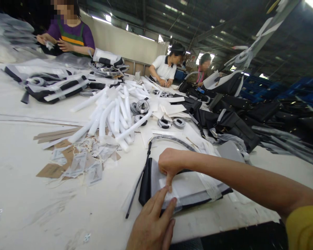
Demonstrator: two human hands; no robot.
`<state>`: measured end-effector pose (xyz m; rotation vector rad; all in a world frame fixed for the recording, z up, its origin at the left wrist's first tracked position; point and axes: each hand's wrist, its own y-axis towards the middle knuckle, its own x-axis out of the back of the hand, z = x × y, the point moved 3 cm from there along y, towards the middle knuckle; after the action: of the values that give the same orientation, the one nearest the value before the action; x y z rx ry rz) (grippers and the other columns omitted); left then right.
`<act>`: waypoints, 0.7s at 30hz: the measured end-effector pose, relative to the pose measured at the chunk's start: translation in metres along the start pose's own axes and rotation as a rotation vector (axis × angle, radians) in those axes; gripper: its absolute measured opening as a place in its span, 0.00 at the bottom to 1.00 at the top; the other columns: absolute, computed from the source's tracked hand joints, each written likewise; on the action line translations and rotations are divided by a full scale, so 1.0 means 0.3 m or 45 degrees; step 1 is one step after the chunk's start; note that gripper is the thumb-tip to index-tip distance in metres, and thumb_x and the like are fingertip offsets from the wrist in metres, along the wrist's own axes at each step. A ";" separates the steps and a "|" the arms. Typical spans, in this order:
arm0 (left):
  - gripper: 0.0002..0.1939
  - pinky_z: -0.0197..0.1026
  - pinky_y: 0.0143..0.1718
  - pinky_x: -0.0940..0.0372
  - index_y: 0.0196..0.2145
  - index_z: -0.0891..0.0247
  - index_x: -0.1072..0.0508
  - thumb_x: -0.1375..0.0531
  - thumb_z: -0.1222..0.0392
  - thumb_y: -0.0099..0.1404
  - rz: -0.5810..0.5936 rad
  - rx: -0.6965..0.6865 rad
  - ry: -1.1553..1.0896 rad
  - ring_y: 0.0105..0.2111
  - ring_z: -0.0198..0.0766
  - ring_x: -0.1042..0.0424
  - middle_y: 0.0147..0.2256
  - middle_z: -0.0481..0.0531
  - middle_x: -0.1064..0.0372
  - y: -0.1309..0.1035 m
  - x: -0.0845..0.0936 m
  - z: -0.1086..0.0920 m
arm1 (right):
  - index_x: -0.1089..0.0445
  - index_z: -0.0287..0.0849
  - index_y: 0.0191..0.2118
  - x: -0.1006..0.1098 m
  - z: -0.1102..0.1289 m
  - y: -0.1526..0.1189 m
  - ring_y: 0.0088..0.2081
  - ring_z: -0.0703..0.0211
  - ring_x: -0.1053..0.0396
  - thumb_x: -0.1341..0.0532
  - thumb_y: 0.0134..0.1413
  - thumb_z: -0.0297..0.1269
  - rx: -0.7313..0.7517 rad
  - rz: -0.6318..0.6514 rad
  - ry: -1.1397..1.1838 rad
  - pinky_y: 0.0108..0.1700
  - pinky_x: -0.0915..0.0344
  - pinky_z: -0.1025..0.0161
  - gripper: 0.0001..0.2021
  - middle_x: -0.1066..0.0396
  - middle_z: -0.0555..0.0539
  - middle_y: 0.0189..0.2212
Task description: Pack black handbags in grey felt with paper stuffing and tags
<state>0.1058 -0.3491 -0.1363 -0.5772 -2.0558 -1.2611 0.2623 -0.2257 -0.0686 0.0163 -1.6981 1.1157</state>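
Observation:
A black handbag [145, 184] lies in front of me on the table, its upper face covered by a pale grey-white sheet [190, 185] with clear plastic strips [210, 185] across it. Its wrapped handle [172, 138] arches behind it, and a thin black strap [138, 187] trails off the left side. My left hand [153, 218] rests its stretched fingers on the bag's near left part. Just above them, my right hand [170, 166] has its fingers curled and its thumb pressed down on the covering. Whatever the curled fingers may hold is hidden.
White foam tubes [114, 114] are heaped beyond the bag, beside coiled straps [142, 106]. Paper tags [75, 159] with strings lie left. Wrapped bags [57, 83] sit far left, black bags [224, 125] right. Three people [164, 69] are across the table.

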 end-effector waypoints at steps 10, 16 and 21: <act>0.26 0.46 0.51 0.26 0.57 0.65 0.29 0.44 0.68 0.60 -0.021 -0.056 0.167 0.56 0.50 0.30 0.59 0.64 0.33 -0.004 0.002 -0.008 | 0.21 0.40 0.31 -0.062 -0.164 -0.056 0.29 0.59 0.30 0.32 0.49 0.56 -0.297 -0.352 0.562 0.32 0.40 0.65 0.21 0.24 0.49 0.25; 0.26 0.46 0.57 0.33 0.58 0.68 0.30 0.44 0.67 0.62 -0.107 -0.212 0.293 0.61 0.50 0.36 0.60 0.53 0.33 -0.013 -0.011 -0.024 | 0.51 0.42 0.71 -0.143 -0.011 -0.171 0.65 0.43 0.42 0.32 0.49 0.56 -0.149 -0.613 0.760 0.64 0.46 0.53 0.49 0.42 0.38 0.66; 0.24 0.43 0.63 0.41 0.59 0.67 0.30 0.45 0.66 0.65 -0.107 -0.223 0.327 0.60 0.43 0.35 0.60 0.50 0.33 -0.024 -0.024 -0.016 | 0.51 0.42 0.71 -0.211 0.002 -0.103 0.63 0.32 0.40 0.27 0.39 0.57 -0.261 -0.547 0.881 0.64 0.46 0.42 0.56 0.39 0.33 0.64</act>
<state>0.1073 -0.3568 -0.1444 -0.3858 -1.7856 -1.4923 0.3055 -0.2741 -0.0960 -0.1169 -1.1008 0.5283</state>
